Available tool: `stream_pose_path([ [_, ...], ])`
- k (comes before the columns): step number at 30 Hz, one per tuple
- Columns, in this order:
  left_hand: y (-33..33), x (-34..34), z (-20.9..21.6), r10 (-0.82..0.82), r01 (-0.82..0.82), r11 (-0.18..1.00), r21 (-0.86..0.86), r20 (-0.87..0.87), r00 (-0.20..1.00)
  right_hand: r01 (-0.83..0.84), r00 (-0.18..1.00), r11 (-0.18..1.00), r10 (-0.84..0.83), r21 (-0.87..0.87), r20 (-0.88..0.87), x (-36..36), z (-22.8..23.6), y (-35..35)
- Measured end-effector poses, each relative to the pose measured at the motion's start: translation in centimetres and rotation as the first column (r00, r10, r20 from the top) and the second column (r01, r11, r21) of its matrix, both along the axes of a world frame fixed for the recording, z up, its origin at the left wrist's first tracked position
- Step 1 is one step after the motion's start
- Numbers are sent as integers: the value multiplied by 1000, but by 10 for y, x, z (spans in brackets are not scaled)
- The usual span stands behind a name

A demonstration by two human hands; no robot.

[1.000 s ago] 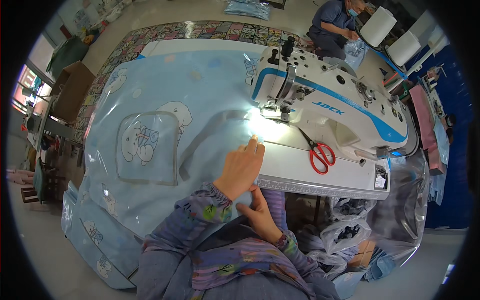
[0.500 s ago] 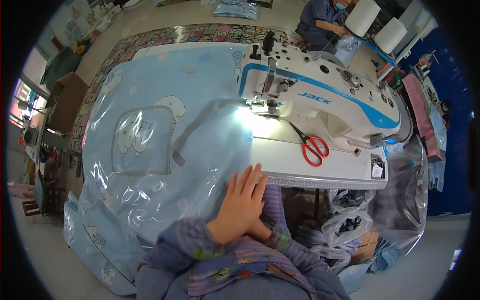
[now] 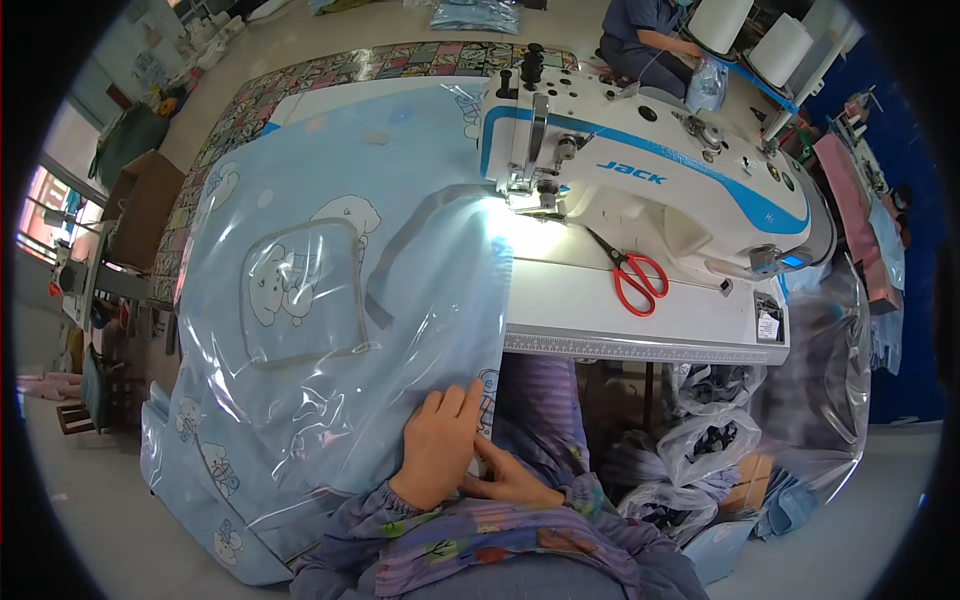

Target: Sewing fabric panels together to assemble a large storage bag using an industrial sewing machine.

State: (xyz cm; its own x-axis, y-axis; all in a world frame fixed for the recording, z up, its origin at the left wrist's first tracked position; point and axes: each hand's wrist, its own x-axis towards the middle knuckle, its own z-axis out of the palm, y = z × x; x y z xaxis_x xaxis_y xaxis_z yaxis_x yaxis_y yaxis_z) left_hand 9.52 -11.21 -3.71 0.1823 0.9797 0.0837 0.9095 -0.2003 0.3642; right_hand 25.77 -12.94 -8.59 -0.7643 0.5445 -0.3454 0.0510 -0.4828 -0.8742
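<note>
A large light blue sheet of shiny, waterproof-looking fabric (image 3: 310,400) printed with cartoon animals covers the table, with a grey-edged pocket (image 3: 305,290) and a loose grey strip (image 3: 420,225) on it. Its right edge runs up under the lit needle area of a white and blue sewing machine (image 3: 640,170). My left hand (image 3: 435,450) has its fingers bent over the near right edge of the fabric, holding it. Just beside it, my right hand (image 3: 515,478) pinches the same edge from the right, its fingertips partly hidden. Here the edge is folded, showing printed figures.
Red-handled scissors (image 3: 640,282) lie on the white machine bed (image 3: 560,300), right of the needle. Thread cones (image 3: 780,50) stand behind the machine. Plastic bags of dark scraps (image 3: 710,435) hang below the table at right. A person (image 3: 650,45) sits at the far side.
My left hand went from lying spread over the fabric edge to gripping it nearer my body. My right hand came out from beneath to the edge. The view shifted slightly.
</note>
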Motion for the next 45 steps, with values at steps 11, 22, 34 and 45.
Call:
stream_pose_path([
  [11, 44, 1, 7, -12, 17, 999, 51, -89, 996, 303, 930, 944, -323, -132, -175, -8, -7, 18],
  [22, 94, 4, 11, -4, 4, 1000, -16, -20, 1000, 307, 944, 952, -307, -18, -123, -11, -8, 36],
  [34, 92, -9, -1, -98, 112, 982, 151, -96, 991, 394, 886, 904, -422, -166, -193, -15, -14, 45],
  [45, 123, -12, -3, -178, 193, 972, 134, -117, 977, 429, 859, 885, -461, -179, -222, -24, -20, 53],
])
